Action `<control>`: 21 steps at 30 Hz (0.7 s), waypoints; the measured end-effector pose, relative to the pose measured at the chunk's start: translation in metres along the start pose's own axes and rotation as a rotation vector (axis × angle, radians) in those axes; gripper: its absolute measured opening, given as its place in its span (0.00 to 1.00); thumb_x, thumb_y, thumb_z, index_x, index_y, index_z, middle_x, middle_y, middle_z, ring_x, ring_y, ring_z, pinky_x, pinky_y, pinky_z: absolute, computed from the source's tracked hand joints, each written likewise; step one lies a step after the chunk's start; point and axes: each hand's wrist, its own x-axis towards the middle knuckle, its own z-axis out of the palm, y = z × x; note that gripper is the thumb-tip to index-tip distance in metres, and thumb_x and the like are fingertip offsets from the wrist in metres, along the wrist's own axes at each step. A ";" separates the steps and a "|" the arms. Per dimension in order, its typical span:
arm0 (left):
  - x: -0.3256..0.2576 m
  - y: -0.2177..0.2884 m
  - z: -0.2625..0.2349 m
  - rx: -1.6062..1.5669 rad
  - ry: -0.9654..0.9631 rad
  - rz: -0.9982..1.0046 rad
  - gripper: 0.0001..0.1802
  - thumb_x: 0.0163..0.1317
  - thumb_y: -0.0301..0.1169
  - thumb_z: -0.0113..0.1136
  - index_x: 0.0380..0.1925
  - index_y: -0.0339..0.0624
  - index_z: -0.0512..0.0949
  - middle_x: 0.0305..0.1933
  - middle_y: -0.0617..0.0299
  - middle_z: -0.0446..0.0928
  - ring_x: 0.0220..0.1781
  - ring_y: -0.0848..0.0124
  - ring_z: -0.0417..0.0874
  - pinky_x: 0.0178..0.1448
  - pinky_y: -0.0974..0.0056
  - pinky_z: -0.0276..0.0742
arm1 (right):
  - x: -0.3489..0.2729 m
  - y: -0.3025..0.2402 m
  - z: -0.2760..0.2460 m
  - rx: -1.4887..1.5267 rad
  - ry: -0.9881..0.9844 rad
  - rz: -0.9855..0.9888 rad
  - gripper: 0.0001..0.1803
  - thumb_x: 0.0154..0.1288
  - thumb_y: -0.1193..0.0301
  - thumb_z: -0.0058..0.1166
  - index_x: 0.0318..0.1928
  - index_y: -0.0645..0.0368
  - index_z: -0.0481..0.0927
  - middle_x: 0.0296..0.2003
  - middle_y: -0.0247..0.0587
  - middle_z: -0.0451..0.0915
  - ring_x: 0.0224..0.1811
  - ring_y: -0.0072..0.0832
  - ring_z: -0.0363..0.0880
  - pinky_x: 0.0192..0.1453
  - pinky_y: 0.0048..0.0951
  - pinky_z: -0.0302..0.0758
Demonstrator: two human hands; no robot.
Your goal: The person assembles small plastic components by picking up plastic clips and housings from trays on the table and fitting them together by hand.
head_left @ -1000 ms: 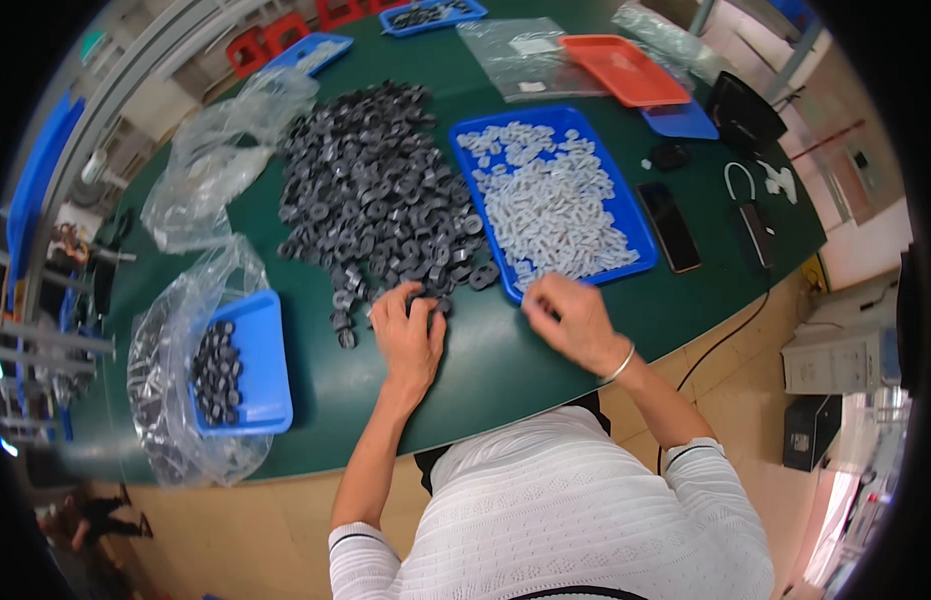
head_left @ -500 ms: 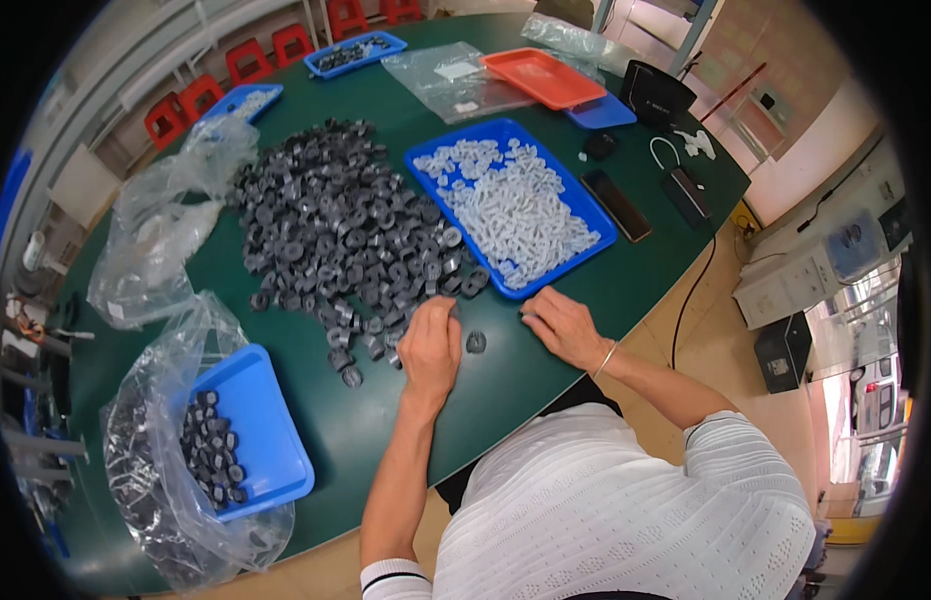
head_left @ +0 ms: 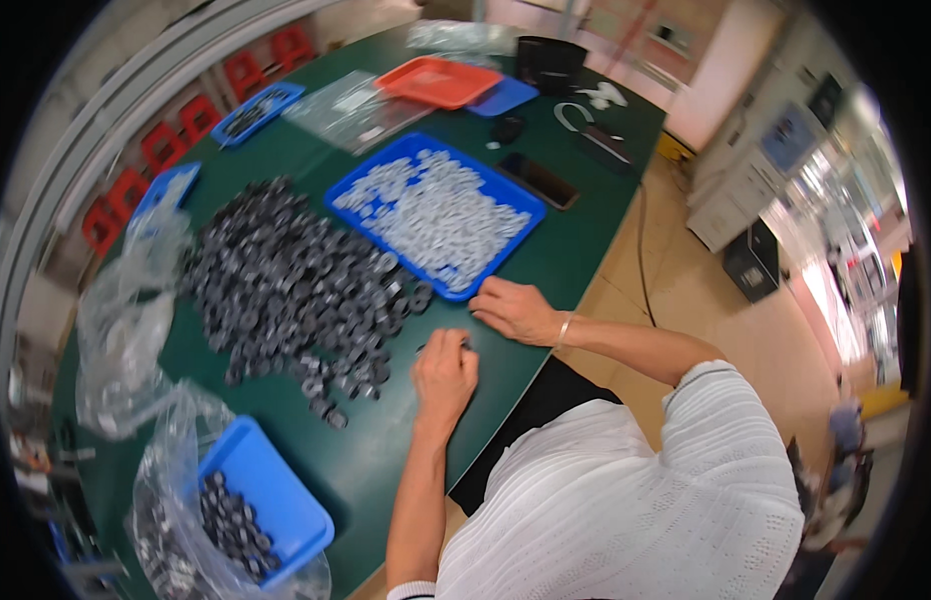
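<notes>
**Two hands at edge of dark ring pile**

Hundreds of small dark grey plastic rings (head_left: 286,285) heaped on green table (head_left: 546,260). My left hand (head_left: 444,375) curled, fingertips pinching a tiny dark part near the pile's edge; too small to tell its axis. My right hand (head_left: 519,310) flat, released, touching the corner of shallow blue tray of white parts (head_left: 436,212), long axis running away-left to near-right. Clear plastic bag around small blue bin (head_left: 261,500) lower left. Orange tray (head_left: 441,82) far side.
</notes>
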 end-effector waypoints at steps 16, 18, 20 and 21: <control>-0.004 0.011 -0.001 -0.102 -0.023 -0.186 0.11 0.64 0.21 0.50 0.46 0.31 0.74 0.37 0.47 0.79 0.35 0.59 0.80 0.43 0.60 0.76 | -0.008 0.017 0.007 0.070 0.055 -0.064 0.07 0.60 0.69 0.52 0.36 0.57 0.73 0.35 0.40 0.68 0.39 0.35 0.75 0.29 0.35 0.76; -0.009 0.010 -0.003 -0.011 -0.055 -0.121 0.11 0.64 0.20 0.50 0.45 0.29 0.74 0.36 0.47 0.78 0.35 0.61 0.78 0.45 0.60 0.76 | -0.009 0.020 0.012 0.089 0.064 -0.091 0.06 0.60 0.70 0.51 0.36 0.58 0.73 0.36 0.42 0.69 0.40 0.37 0.75 0.28 0.35 0.76; -0.013 -0.009 -0.002 0.071 -0.092 -0.043 0.11 0.67 0.22 0.48 0.47 0.31 0.76 0.37 0.55 0.76 0.33 0.69 0.75 0.38 0.66 0.73 | -0.009 0.021 0.011 0.097 0.064 -0.109 0.06 0.59 0.71 0.51 0.35 0.59 0.73 0.36 0.46 0.70 0.41 0.41 0.75 0.29 0.39 0.76; -0.018 -0.004 -0.005 0.083 -0.083 -0.082 0.11 0.67 0.21 0.48 0.46 0.31 0.77 0.37 0.54 0.77 0.33 0.69 0.75 0.37 0.66 0.72 | -0.004 0.019 0.020 0.131 0.050 -0.146 0.07 0.57 0.72 0.53 0.35 0.60 0.73 0.36 0.48 0.70 0.40 0.43 0.76 0.29 0.40 0.76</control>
